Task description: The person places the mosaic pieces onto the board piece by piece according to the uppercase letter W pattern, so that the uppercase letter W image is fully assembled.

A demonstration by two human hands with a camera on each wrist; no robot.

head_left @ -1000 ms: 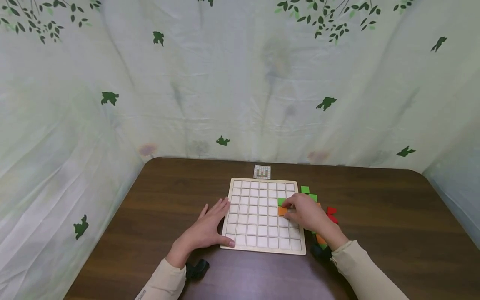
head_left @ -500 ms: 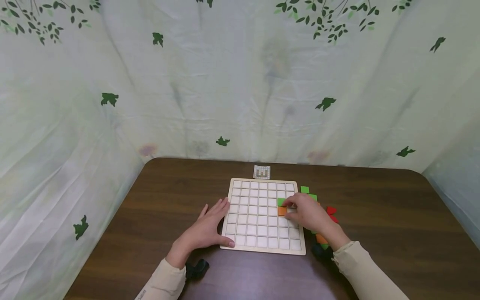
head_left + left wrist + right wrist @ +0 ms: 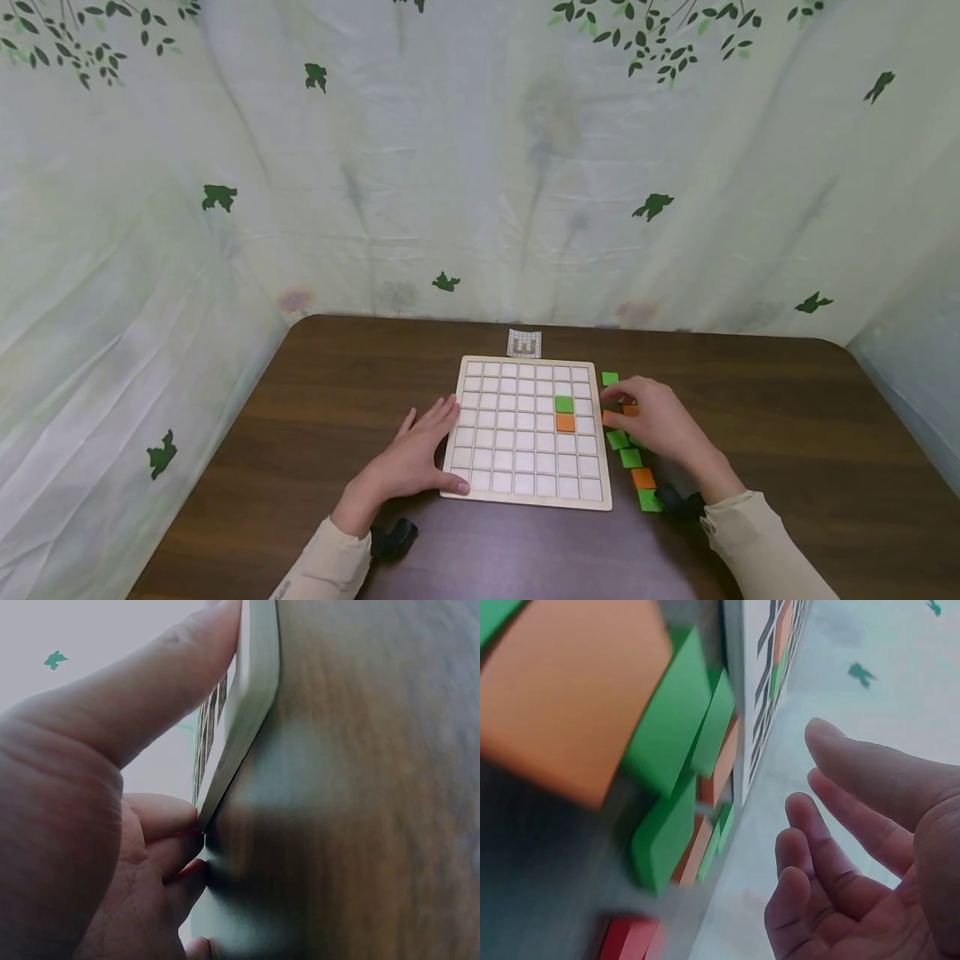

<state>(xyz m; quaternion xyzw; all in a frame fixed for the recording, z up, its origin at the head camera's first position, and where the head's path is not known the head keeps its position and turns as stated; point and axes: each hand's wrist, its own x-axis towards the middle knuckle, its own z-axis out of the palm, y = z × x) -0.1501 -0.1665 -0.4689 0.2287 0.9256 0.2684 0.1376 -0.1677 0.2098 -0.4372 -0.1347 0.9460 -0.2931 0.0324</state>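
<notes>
On a brown desk (image 3: 375, 358), tiles (image 3: 618, 440), likely light, stiff and best pinched by opposite edges, lie right of a board (image 3: 525, 438), under the right hand (image 3: 663, 421), its grip parted and empty, while the left hand (image 3: 412, 458), spread, touches the board.

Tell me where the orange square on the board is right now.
In the head view, the orange square sits in the right half of the board, on the near side of the green square and left of the right hand.
</notes>
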